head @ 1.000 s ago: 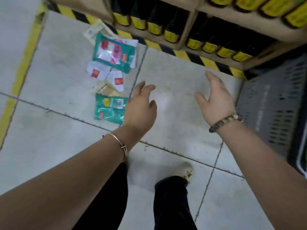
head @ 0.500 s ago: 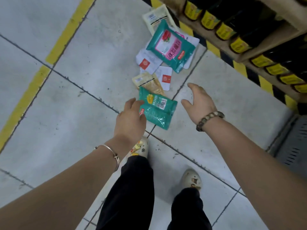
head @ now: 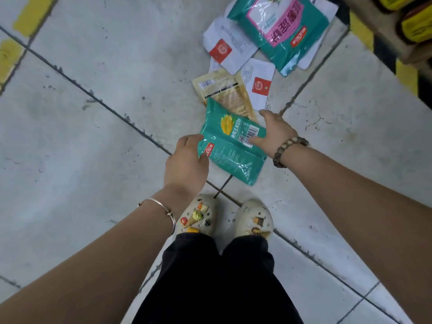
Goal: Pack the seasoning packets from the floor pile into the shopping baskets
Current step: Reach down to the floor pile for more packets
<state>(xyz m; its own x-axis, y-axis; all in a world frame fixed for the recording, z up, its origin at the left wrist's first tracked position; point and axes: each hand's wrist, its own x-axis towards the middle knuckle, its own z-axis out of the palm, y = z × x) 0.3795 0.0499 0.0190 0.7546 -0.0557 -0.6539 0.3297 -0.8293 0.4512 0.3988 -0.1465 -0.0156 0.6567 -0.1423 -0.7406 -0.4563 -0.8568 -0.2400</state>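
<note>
A green packet with a corn picture lies nearest my feet, at the front of the floor pile. My left hand closes on its left edge over the red label. My right hand grips its right edge, thumb across the barcode. Behind it lie a beige packet, two white sachets with red squares, and a large teal bag with a pink label. No shopping basket is in view.
A low shelf with yellow-labelled dark bottles runs along the top right, edged by black-and-yellow hazard tape. Yellow floor tape marks the top left. My two shoes stand just below the pile on grey tiles.
I have bent closer to the pile and the grey basket has left the view. Both hands came down from open in the air onto the green corn packet's edges.
</note>
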